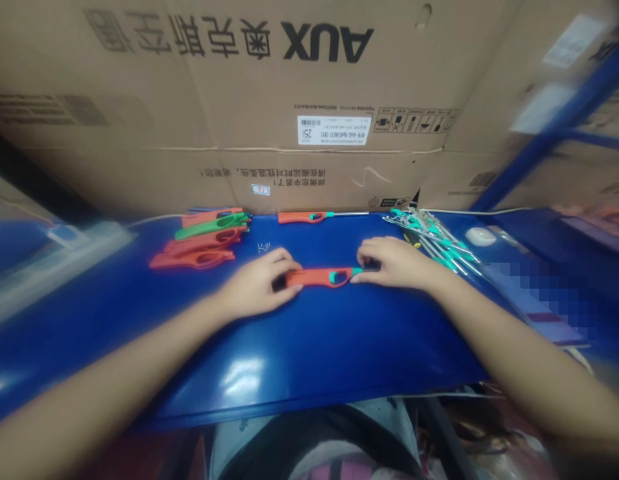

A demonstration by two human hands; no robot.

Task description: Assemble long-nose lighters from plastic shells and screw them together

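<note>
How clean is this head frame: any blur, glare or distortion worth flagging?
Head view: the centre is fairly sharp, where the left hand and right hand hold the orange lighter; the edges smear and stretch; glare sits on the blue table; a pixelated block masks part of the right.

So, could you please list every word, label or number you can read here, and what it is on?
"AUX", upside down, on the cardboard box.
"奥克斯空调", upside down, beside it on that box.
"25", on the white sticker; its barcode and model line are too small.
Unreadable: the lower box print and the white scribble on the blue table.
No text: the orange lighter in the left hand and right hand.
</note>
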